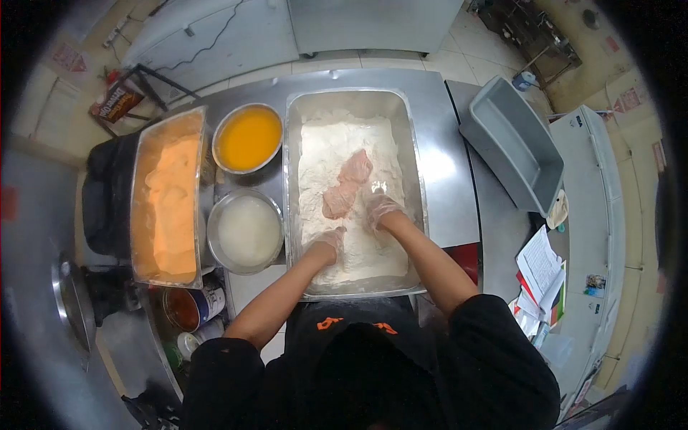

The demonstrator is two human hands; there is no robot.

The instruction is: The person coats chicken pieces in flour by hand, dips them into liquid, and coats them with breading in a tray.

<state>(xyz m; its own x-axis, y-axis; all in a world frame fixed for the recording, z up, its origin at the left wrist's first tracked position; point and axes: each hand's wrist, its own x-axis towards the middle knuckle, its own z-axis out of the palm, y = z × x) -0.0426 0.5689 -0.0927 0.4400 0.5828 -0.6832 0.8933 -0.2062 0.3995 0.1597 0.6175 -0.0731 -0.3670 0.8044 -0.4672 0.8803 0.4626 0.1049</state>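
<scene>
A large metal tray [418,215] holds white flour [319,154]. On the flour, near the middle, lies a piece of raw pink meat [347,185]. My left hand [326,245], in a clear glove, is in the flour just below the meat; its fingertips are partly hidden. My right hand [385,209], gloved too, rests in the flour to the right of the meat, its fingers dusted and not clearly seen. Neither hand visibly touches the meat.
Left of the tray stand a bowl of orange liquid [250,139], a bowl of whitish liquid [248,232] and a tray of orange powder [172,208]. A grey plastic tub [516,143] lies at the right, above some papers [541,269]. A tin [208,304] stands at lower left.
</scene>
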